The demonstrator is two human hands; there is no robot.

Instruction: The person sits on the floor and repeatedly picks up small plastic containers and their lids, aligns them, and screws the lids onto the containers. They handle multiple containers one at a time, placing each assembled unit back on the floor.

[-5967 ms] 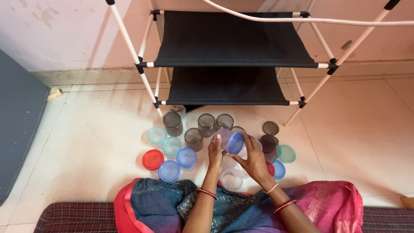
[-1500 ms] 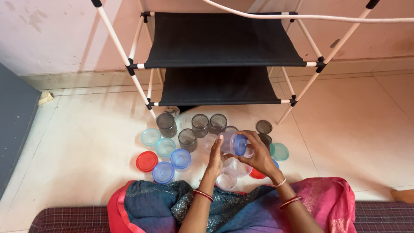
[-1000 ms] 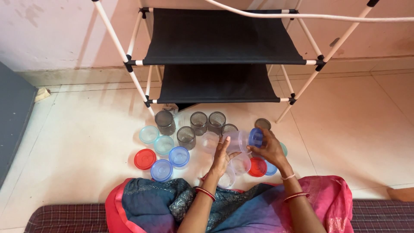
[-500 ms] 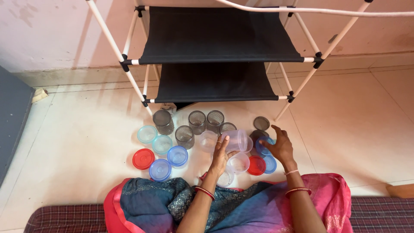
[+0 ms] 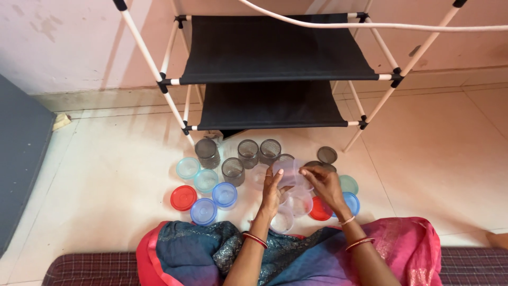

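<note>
I sit on the floor with a clear, lidless plastic container (image 5: pixel 287 168) held up between both hands. My left hand (image 5: pixel 272 191) grips it from below and from the left. My right hand (image 5: pixel 324 184) has its fingertips on the container's right rim. Below the hands stand two open clear containers (image 5: pixel 283 220) (image 5: pixel 301 204). A loose blue lid (image 5: pixel 351 203) and a red lid (image 5: pixel 319 209) lie by my right wrist.
Smoky grey jars (image 5: pixel 247 152) stand in a group before a white-pole rack with black fabric shelves (image 5: pixel 270 105). Lidded tubs in blue (image 5: pixel 225 194), teal (image 5: pixel 188 168) and red (image 5: pixel 183 197) sit at the left. A teal lid (image 5: pixel 348 184) and a grey lid (image 5: pixel 327 154) lie at the right.
My right hand took the blue lid off the clear container, laid it on the floor at the right, then came back to the container's rim. The left hand kept holding the container.
</note>
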